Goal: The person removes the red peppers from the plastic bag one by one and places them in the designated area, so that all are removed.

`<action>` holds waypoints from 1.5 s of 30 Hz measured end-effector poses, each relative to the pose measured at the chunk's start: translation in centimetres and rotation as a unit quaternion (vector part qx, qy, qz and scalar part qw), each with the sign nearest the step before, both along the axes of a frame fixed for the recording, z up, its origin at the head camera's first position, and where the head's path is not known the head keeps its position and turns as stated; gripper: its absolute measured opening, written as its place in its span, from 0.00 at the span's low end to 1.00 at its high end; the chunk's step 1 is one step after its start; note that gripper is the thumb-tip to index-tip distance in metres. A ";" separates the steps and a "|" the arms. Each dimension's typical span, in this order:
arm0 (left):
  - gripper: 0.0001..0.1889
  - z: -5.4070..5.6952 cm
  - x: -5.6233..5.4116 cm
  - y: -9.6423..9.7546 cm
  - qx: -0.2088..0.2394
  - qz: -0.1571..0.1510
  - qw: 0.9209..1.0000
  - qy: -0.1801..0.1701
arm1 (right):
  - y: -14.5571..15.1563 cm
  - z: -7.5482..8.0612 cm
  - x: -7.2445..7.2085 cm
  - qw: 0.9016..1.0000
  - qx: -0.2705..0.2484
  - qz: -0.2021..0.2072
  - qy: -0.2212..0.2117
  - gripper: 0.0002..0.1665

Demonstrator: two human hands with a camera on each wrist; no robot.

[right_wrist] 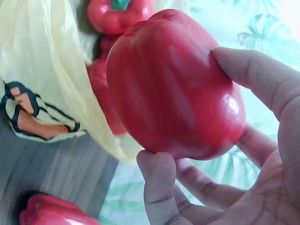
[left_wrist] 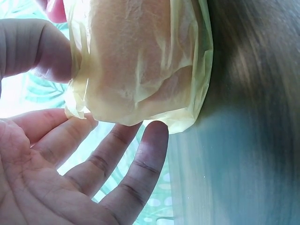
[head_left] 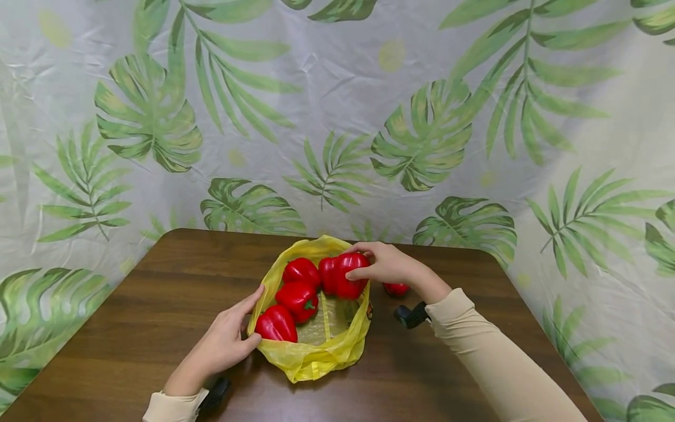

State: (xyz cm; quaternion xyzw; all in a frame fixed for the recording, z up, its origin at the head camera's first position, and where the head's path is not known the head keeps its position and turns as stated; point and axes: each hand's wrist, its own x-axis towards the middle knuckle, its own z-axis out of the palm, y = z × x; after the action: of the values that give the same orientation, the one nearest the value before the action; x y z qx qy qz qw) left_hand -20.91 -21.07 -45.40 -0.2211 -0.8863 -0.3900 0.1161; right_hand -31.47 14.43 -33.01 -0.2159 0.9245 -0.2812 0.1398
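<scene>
A yellow plastic bag (head_left: pixel 311 366) stands with its mouth wide, several red bell peppers (head_left: pixel 297 300) inside it. My right hand (head_left: pixel 387 265) grips another red bell pepper (head_left: pixel 350 276) at the bag's far right rim, overlapping a pepper in the bag. In the right wrist view, thumb and fingertips hold this bell pepper (right_wrist: pixel 176 89) by its sides. Against the bag's left side rests my left hand (head_left: pixel 227 337), thumb and fingers spread along the rim. From the left wrist, those fingers (left_wrist: pixel 136 180) look nearly straight, their tips touching the thin plastic (left_wrist: pixel 140 89).
One more red bell pepper (head_left: pixel 395 289) lies on the brown wooden table (head_left: pixel 174 293) to the right of the bag, partly behind my right forearm. Behind the table's far edge hangs a leaf-patterned cloth (head_left: pixel 337 117).
</scene>
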 end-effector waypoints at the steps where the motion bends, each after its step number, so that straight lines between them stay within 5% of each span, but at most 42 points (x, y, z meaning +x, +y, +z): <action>1: 0.45 0.0 0.0 0.0 0.000 0.001 1.000 0.000 | 0.2 0.1 0.0 1.000 -0.004 -0.001 0.000 0.36; 31: 0.45 -0.3 0.0 -0.2 0.000 0.000 1.000 0.003 | 9.2 1.4 -1.8 0.998 -0.050 -0.035 -0.027 0.34; 45: 0.45 -0.1 -0.1 -0.1 -0.002 0.001 1.000 0.000 | 14.2 0.7 -2.3 0.994 -0.087 -0.059 -0.037 0.34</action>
State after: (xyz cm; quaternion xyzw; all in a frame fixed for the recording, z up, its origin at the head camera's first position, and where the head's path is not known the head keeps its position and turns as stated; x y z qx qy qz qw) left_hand -20.98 -21.12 -45.54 -0.2208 -0.8874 -0.3877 0.1160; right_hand -33.76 28.62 -32.33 -0.1619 0.9020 -0.3757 0.1380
